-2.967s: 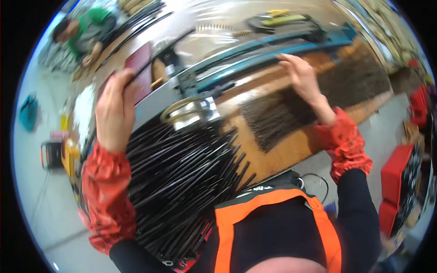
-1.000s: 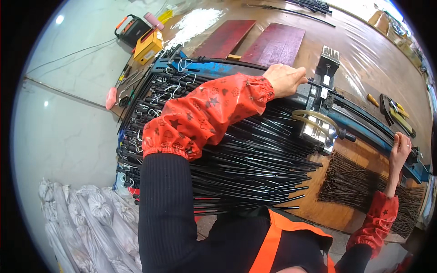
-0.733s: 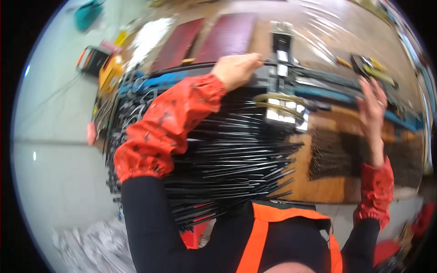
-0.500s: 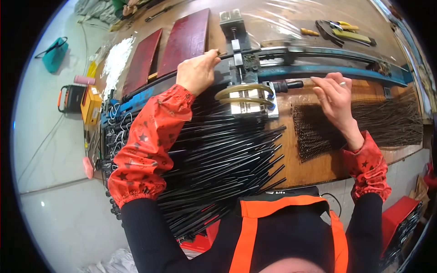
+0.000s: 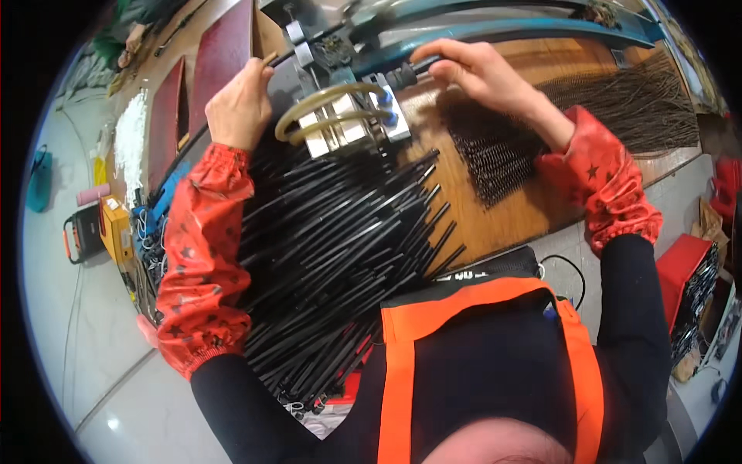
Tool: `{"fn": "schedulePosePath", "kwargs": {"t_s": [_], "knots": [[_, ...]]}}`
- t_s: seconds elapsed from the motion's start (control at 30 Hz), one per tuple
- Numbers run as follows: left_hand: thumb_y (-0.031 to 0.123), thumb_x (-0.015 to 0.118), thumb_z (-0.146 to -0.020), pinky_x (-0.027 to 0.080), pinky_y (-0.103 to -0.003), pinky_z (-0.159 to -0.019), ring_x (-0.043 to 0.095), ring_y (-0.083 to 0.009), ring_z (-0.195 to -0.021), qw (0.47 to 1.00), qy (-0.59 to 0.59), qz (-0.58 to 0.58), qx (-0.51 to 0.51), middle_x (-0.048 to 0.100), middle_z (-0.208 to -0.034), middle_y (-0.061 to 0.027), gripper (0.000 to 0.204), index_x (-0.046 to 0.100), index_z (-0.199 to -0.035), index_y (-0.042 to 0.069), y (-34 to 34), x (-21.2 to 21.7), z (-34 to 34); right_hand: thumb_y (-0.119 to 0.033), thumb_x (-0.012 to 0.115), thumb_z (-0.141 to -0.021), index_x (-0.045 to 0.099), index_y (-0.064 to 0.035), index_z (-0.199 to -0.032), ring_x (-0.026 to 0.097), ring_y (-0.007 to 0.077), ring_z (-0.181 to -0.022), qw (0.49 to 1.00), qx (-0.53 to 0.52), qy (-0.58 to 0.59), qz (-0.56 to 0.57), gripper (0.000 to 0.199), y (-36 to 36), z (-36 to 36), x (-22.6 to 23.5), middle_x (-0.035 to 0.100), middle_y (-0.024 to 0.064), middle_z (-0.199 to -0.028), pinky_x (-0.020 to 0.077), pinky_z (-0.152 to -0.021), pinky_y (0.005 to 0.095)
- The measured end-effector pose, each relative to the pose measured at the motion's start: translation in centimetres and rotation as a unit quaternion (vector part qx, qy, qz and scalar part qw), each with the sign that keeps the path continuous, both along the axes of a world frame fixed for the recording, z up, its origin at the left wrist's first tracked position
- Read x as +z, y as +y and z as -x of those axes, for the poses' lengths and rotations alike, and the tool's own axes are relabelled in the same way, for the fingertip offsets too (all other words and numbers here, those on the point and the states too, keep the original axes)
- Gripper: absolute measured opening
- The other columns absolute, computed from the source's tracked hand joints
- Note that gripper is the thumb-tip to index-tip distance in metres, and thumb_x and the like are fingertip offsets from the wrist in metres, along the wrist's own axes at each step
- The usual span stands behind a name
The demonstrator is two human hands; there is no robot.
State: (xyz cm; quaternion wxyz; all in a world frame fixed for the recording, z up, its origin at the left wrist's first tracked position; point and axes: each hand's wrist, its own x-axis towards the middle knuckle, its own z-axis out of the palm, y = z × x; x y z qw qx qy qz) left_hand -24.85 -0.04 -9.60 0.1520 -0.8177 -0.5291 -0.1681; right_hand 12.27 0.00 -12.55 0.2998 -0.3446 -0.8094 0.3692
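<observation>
My left hand (image 5: 239,104) is closed round the end of a thin dark rod, with a brass-coloured bit (image 5: 270,57) showing above the fingers. The rod runs toward a metal clamping fixture (image 5: 336,124), which has curved yellowish air hoses (image 5: 321,100) and blue fittings. On the fixture's right, a black ribbed handle-like part (image 5: 401,76) narrows to a thin end. My right hand (image 5: 483,73) pinches that end between thumb and forefinger, the other fingers curled. Below the fixture lies a big heap of black rods (image 5: 332,240), pointing toward me.
On the wooden table, a bundle of dark brown coiled strands (image 5: 495,155) lies at right. Behind the fixture runs a blue metal rail (image 5: 479,40). Dark red boards (image 5: 224,50) and a white pile (image 5: 130,143) are at far left. A red bin (image 5: 684,282) stands right.
My view has shifted, so the fixture appears farther up and left. My right hand has come in from the right to the black part's end. My left hand keeps its hold.
</observation>
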Motion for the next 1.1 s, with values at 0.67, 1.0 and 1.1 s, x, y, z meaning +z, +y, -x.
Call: {"fn": "schedulePosePath", "kwargs": {"t_s": [0.67, 1.0, 1.1], "knots": [[0.024, 0.075, -0.084, 0.048, -0.039, -0.07, 0.06, -0.0268, -0.078, 0.959, -0.039, 0.238, -0.15, 0.061, -0.081, -0.0059, 0.016, 0.069, -0.089, 0.009, -14.6, 3.6, -4.8, -0.02, 0.069, -0.091, 0.066, -0.0017, -0.092, 0.061, 0.0361, -0.086, 0.976, 0.07, -0.164, -0.127, 0.019, -5.4, -3.4, 0.7, 0.062, 0.0153, -0.085, 0.0479, -0.074, 0.0419], [0.025, 0.07, -0.089, 0.052, -0.04, -0.071, 0.061, -0.0286, -0.083, 0.969, 0.005, 0.243, -0.042, 0.059, -0.083, -0.0073, 0.017, 0.066, -0.088, 0.008, -17.4, 3.0, -7.6, -0.026, 0.065, -0.096, 0.069, -0.0039, -0.102, 0.067, 0.0332, -0.08, 0.973, 0.019, -0.229, -0.014, 0.023, -5.8, -2.1, 0.3, 0.069, 0.0162, -0.087, 0.0512, -0.071, 0.0368], [0.024, 0.071, -0.087, 0.053, -0.04, -0.072, 0.061, -0.0278, -0.084, 0.974, 0.004, 0.225, -0.022, 0.06, -0.085, -0.0069, 0.016, 0.066, -0.086, 0.009, -17.4, 2.4, -8.1, -0.024, 0.064, -0.097, 0.069, -0.0018, -0.104, 0.066, 0.0269, -0.077, 0.975, 0.048, -0.213, 0.028, 0.024, -6.0, -2.2, 0.8, 0.069, 0.0152, -0.085, 0.0508, -0.072, 0.0348]]}}
